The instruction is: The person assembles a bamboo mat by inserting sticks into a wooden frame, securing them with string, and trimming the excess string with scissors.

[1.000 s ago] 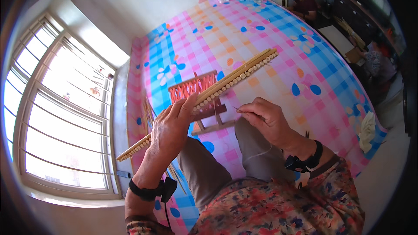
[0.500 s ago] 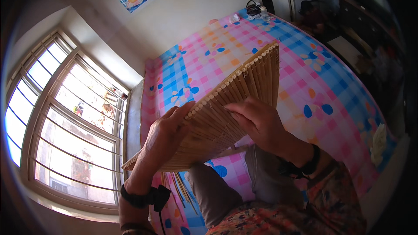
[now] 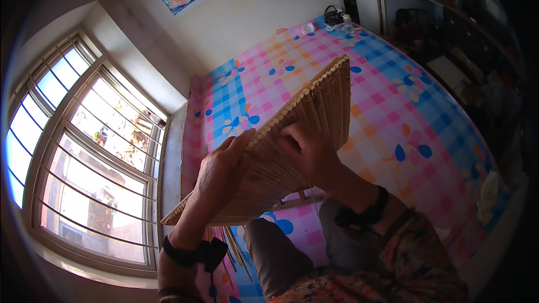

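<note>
A panel of pale brown stalks (image 3: 328, 104) laid side by side rises at a slant above my lap. Its cut stalk ends form a row of light round tips along the upper edge. My left hand (image 3: 220, 171) is wrapped over that edge, thumb and fingers on opposite sides. Against the face turned toward me, my right hand (image 3: 311, 148) is closed with its fingers curled in near the edge. Whatever is between those fingers, if anything, is too dark and small to make out. Several loose thin stalks (image 3: 238, 252) lie below the panel, beside my left knee.
I sit on a bed with a pink and blue checked sheet (image 3: 370, 134). A barred window (image 3: 101, 151) stands at the left. At the bed's far end are a black bag (image 3: 333, 17) and a clear bottle (image 3: 348, 23). A pale cloth (image 3: 487, 196) lies at the right edge.
My right hand has moved left and up along the panel, and its fingers have curled in more. The panel's far corner has shifted slightly left. My left hand keeps its grip.
</note>
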Tool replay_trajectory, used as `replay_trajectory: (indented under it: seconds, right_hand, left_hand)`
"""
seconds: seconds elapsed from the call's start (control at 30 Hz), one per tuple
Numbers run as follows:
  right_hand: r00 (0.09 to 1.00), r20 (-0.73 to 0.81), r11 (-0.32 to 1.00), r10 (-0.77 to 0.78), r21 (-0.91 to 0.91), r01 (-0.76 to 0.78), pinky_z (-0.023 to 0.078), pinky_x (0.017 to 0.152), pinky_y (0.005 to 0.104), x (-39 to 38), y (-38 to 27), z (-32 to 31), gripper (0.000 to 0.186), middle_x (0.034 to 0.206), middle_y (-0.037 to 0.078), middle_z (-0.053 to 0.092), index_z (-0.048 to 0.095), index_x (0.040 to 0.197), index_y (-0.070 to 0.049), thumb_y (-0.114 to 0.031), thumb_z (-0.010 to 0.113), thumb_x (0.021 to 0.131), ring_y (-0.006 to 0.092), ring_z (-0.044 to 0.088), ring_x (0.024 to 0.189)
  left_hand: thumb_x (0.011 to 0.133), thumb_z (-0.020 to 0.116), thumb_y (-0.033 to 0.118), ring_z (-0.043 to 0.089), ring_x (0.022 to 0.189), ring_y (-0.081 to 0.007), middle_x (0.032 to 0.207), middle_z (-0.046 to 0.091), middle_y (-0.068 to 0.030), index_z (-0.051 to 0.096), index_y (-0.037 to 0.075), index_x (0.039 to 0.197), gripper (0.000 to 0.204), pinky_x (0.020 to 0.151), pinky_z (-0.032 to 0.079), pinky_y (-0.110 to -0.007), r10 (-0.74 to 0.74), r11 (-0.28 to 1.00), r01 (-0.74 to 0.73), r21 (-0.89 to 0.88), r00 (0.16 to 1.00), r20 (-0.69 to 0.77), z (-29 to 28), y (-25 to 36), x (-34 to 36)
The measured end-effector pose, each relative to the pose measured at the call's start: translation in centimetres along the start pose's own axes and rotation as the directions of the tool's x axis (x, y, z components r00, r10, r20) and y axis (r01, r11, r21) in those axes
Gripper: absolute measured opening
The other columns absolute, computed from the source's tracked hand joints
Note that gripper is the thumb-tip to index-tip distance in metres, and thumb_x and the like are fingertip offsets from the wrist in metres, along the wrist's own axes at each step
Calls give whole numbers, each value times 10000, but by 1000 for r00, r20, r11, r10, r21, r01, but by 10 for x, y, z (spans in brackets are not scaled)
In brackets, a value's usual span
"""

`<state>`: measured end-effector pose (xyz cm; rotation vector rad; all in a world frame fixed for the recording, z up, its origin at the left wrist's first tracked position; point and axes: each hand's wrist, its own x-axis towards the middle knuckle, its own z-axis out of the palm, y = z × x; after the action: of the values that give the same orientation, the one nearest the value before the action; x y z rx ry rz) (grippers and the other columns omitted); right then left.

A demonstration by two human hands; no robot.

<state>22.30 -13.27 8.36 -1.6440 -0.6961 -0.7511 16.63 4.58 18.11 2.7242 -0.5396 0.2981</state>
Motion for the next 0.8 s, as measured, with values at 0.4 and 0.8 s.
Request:
replay_trajectory:
  seconds: [0.4, 0.8]
  right_hand:
    - [997, 19, 997, 73, 11, -73, 482, 623, 306, 9, 21, -16, 123, 802, 104, 608, 628, 983, -24, -42, 662, 867, 188, 624, 732]
    - [983, 186, 995, -2, -96, 21, 517, 696, 412, 3, 24, -1, 278, 883, 127, 584, 645, 1096, -73, -37, 585, 827, 330, 628, 806]
  left_hand:
    - [864, 570, 100, 628, 970, -388, 1128, 613, -163, 503, 121, 1310, 452, 815, 514, -463, -122, 988, 120, 92, 992, 21, 8, -18, 7]
    - [850, 602, 119, 629, 985, -375, 1116, 630, -153, 528, 119, 1298, 455, 837, 507, -441, -153, 987, 151, 55, 988, 33, 7, -22, 12]
